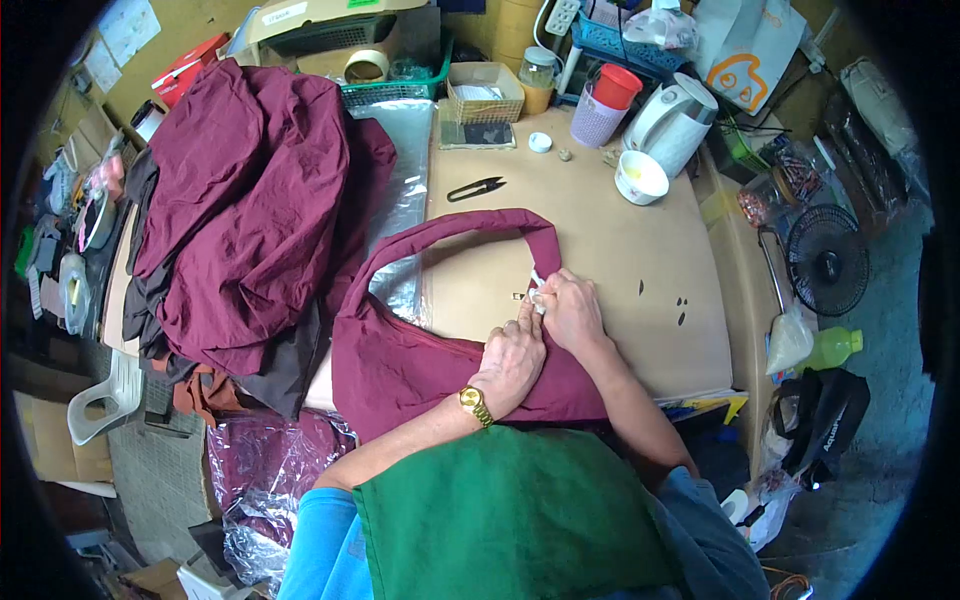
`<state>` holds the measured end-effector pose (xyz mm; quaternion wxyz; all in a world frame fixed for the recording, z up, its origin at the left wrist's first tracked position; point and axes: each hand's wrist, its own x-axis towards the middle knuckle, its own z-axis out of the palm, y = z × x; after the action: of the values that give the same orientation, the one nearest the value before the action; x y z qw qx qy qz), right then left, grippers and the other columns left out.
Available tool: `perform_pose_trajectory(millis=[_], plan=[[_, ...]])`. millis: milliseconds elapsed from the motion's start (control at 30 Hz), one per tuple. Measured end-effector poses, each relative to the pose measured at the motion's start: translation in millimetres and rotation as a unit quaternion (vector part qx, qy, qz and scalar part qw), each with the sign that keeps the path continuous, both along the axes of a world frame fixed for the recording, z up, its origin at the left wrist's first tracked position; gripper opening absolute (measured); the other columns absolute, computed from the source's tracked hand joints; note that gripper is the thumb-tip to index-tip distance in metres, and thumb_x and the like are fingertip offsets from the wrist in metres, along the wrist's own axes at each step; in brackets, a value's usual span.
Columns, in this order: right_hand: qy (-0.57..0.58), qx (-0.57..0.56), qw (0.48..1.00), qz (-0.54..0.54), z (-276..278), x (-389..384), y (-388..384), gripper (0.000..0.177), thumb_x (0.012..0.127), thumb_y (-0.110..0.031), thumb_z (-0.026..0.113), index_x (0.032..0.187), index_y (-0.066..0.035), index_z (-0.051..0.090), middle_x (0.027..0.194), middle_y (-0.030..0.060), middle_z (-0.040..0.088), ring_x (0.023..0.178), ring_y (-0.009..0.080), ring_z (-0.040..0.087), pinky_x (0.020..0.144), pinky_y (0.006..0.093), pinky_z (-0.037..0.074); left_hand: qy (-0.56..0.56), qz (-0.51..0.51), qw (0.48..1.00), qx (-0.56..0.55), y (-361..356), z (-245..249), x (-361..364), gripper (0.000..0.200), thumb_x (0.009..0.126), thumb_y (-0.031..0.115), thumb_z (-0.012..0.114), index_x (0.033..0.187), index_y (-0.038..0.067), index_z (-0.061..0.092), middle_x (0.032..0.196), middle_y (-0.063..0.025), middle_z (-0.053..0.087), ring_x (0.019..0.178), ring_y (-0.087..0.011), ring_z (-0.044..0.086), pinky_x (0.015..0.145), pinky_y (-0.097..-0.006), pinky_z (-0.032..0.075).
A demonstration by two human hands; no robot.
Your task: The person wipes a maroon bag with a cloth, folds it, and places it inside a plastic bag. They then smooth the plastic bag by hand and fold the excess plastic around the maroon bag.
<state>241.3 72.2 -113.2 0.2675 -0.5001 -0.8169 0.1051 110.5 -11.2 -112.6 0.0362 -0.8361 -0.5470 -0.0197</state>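
A maroon fabric shoulder bag (pixel 440 375) lies on the table in front of me, its strap looped away from me. My right hand (pixel 572 312) is closed in a pinch on a small white cloth (pixel 538 297), pressed against the right side of the strap. Beside it, my left hand (pixel 512 362) wears a gold watch and lies over the bag, its fingertips together at the strap's base. The bag fabric under those fingers is partly hidden. Left of the strap end sits a tiny metallic piece (pixel 518 296). Black thread snips (pixel 476 189) lie beyond the strap.
A tall heap of maroon bags (pixel 250 200) stands at the left, beside a clear plastic sheet (pixel 405 150). A white cup (pixel 641 178), an electric kettle (pixel 672 122) and a basket (pixel 484 92) line the back. Small dark pieces (pixel 682 310) lie to the right.
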Motion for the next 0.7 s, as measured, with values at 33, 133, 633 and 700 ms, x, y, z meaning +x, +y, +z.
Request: perform_pose_trajectory(millis=[33, 133, 633, 700], plan=[[0.011, -0.018, 1.0, -0.008, -1.5, 1.9, -3.0, 0.008, 0.085, -0.008, 0.065, 0.079, -0.005, 0.06, 0.085, 0.0132, 0.062, 0.082, 0.0342, 0.061, 0.078, 0.0458, 0.041, 0.001, -0.003, 1.0, -0.004, -1.9, 0.0, -0.5, 0.055, 0.087, 0.011, 0.054, 0.139, -0.009, 0.05, 0.147, -0.0288, 0.047, 0.081, -0.0206, 0.069, 0.069, -0.0323, 0.058], [0.008, -0.011, 1.0, -0.023, -2.3, 1.8, 4.8, 0.005, 0.084, -0.008, 0.066, 0.082, -0.005, 0.062, 0.085, 0.0138, 0.063, 0.083, 0.0344, 0.062, 0.079, 0.0469, 0.041, -0.009, -0.002, 1.0, 0.004, -0.1, 2.4, -0.6, 0.056, 0.087, 0.011, 0.054, 0.14, -0.009, 0.049, 0.148, -0.0289, 0.046, 0.081, -0.021, 0.069, 0.069, -0.0323, 0.058], [-0.059, 0.097, 0.992, -0.046, -8.7, -9.1, 21.0, 0.011, 0.078, -0.012, 0.072, 0.08, -0.009, 0.062, 0.083, 0.0085, 0.062, 0.086, 0.0277, 0.064, 0.079, 0.0448, 0.038, -0.047, -0.009, 0.998, 0.029, 4.1, -4.7, -6.5, 0.055, 0.086, 0.008, 0.054, 0.138, -0.008, 0.05, 0.145, -0.0296, 0.049, 0.079, -0.0232, 0.068, 0.07, -0.0332, 0.058], [-0.057, 0.106, 0.992, -0.047, -4.1, -9.0, 25.7, 0.01, 0.078, -0.012, 0.071, 0.081, -0.009, 0.063, 0.085, 0.0087, 0.063, 0.087, 0.0278, 0.064, 0.079, 0.0449, 0.039, -0.052, -0.009, 0.998, 0.03, 2.6, -4.6, -4.9, 0.056, 0.086, 0.008, 0.054, 0.139, -0.008, 0.05, 0.144, -0.0295, 0.049, 0.081, -0.0232, 0.068, 0.071, -0.0335, 0.058]])
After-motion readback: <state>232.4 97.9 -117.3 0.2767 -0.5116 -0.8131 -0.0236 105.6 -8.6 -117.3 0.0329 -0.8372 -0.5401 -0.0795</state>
